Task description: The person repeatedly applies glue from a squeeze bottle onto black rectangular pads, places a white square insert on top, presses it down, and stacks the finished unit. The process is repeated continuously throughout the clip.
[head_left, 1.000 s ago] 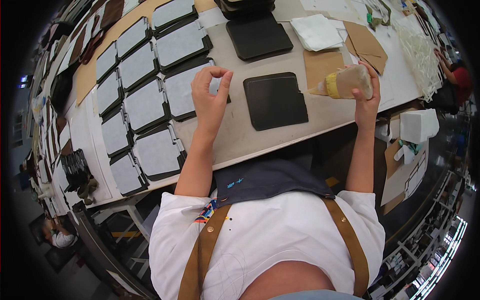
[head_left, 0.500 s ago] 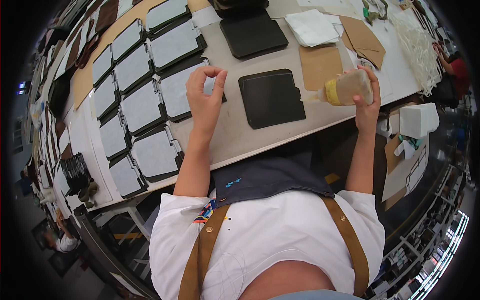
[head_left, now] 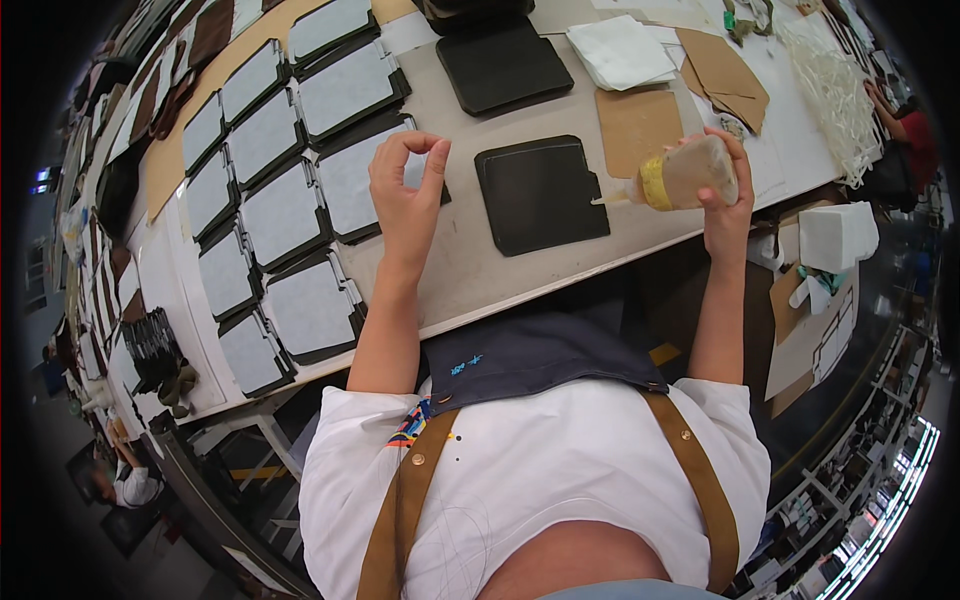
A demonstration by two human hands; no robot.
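In my right hand (head_left: pixel 727 215) is a squeeze glue bottle (head_left: pixel 690 178), tipped on its side. Its body is cloudy and pale, with a yellow band round the neck. The thin nozzle points left, and its tip meets the notched right edge of a black flat panel (head_left: pixel 540 195) on the table; whether it touches, I cannot tell. Left of that panel hovers my left hand (head_left: pixel 405 200), thumb and forefinger tips brought together in a ring, with nothing visible between them. Behind it lie rows of black-edged pieces with pale grey faces (head_left: pixel 287 221).
A stack of black panels (head_left: pixel 505 68) lies farther back. White sheets (head_left: pixel 620 52) and brown card pieces (head_left: pixel 640 130) sit at the back right, near a heap of white strips (head_left: pixel 825 90). The table's front edge (head_left: pixel 560 282) runs before me. Another person (head_left: pixel 910 135) is at the far right.
The glue bottle has shifted slightly left in my right hand, bringing its nozzle to the panel's right edge. My left hand holds nearly the same pose.
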